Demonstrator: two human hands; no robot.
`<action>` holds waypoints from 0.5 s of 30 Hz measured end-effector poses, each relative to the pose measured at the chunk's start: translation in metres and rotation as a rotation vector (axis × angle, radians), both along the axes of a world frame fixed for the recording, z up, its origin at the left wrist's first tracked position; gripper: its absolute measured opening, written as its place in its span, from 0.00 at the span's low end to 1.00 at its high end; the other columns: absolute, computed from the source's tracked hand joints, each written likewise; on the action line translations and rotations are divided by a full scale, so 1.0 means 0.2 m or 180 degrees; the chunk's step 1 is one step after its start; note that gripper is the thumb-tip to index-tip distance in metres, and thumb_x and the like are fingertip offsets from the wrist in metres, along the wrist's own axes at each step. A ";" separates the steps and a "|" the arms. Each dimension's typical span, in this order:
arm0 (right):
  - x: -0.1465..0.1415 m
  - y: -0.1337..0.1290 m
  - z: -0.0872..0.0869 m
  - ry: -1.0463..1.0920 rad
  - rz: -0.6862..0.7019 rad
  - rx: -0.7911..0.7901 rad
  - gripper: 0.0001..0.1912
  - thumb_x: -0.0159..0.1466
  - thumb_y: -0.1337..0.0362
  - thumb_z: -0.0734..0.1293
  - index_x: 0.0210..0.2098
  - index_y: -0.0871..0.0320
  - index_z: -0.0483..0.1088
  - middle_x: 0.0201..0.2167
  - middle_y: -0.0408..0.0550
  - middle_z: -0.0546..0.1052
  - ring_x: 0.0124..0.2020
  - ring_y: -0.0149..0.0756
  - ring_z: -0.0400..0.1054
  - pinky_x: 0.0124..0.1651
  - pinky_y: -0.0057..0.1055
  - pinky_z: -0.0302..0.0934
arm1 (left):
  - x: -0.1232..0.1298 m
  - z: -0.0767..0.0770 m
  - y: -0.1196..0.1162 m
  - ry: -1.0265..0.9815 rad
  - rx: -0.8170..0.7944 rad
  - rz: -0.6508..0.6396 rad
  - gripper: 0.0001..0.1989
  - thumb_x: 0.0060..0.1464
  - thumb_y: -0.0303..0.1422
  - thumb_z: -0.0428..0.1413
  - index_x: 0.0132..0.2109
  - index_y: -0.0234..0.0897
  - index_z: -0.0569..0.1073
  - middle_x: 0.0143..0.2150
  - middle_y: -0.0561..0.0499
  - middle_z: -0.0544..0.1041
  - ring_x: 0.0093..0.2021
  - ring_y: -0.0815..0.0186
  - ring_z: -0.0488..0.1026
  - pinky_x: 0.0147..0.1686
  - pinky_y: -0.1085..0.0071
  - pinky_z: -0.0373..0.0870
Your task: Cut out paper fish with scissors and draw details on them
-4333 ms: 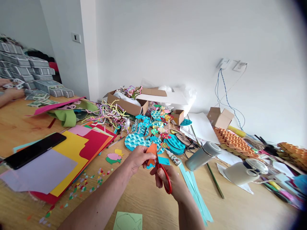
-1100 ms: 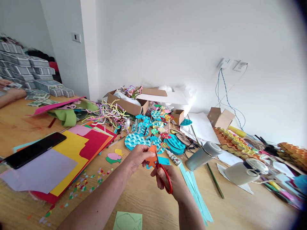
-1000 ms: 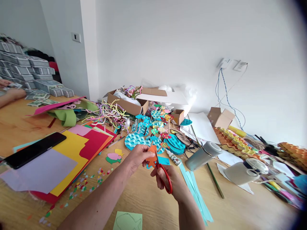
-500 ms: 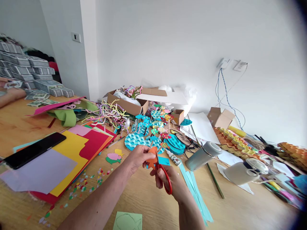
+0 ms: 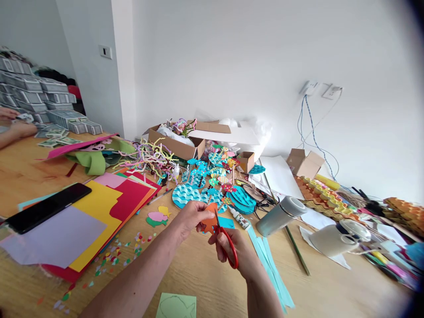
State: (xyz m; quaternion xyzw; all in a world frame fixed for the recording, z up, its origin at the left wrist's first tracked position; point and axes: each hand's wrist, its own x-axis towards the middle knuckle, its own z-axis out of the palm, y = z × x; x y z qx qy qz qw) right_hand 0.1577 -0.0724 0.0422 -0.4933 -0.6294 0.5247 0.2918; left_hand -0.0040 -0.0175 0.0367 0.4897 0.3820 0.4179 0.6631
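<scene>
Fingers first: our L hand (image 5: 191,219) has thumb & fingertips pinched tight on the orange paper (image 5: 208,224), held up above the table (image 5: 205,282) in front of us; our R hand (image 5: 234,244) has its fingers curled round the handles of the red scissors (image 5: 231,243), w/ the blades up at the paper's R edge. Can't tell how far apart the blades are. Just beyond & partly hidden by our hands: blue paper (image 5: 227,222). Nr our L wrist, a pink fish cutout (image 5: 157,216) overlaps a green pc, w/ a yellow cutout (image 5: 164,211) beside it. Btwn our forearms & closest to us, a lt green sheet (image 5: 176,306) w/ a pencil fish outline. To R: sm. glue bottle (image 5: 240,218), lt blue strips (image 5: 269,267), grey flask (image 5: 280,216), then a white pitcher (image 5: 334,237). To L: paper scraps (image 5: 114,255) scattered nr a pile of coloured sheets, w/ a blk phone (image 5: 49,206) on top. Farther back: blue wavy disc (image 5: 185,195), tangled pipe cleaners (image 5: 150,154) & an open cardboard box (image 5: 177,143). Far L, another person's hands (image 5: 20,129) hold sm. printed papers, nr stacked bundles (image 5: 33,90).
</scene>
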 end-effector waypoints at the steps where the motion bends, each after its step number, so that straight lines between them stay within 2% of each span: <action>1: 0.00 0.00 0.00 0.0004 -0.0001 0.0007 0.34 0.55 0.33 0.59 0.29 0.61 0.68 0.13 0.40 0.66 0.15 0.27 0.57 0.19 0.25 0.49 | 0.00 0.00 0.00 -0.0014 -0.0007 0.0009 0.12 0.39 0.38 0.59 0.27 0.33 0.71 0.19 0.55 0.68 0.16 0.75 0.61 0.13 0.78 0.53; 15: 0.01 0.00 -0.01 0.0051 0.0079 0.0017 0.34 0.56 0.33 0.59 0.30 0.62 0.68 0.16 0.43 0.69 0.18 0.29 0.60 0.21 0.26 0.51 | 0.00 -0.01 0.01 0.0001 0.0071 -0.0007 0.12 0.39 0.38 0.59 0.27 0.32 0.71 0.19 0.54 0.69 0.16 0.75 0.60 0.13 0.79 0.53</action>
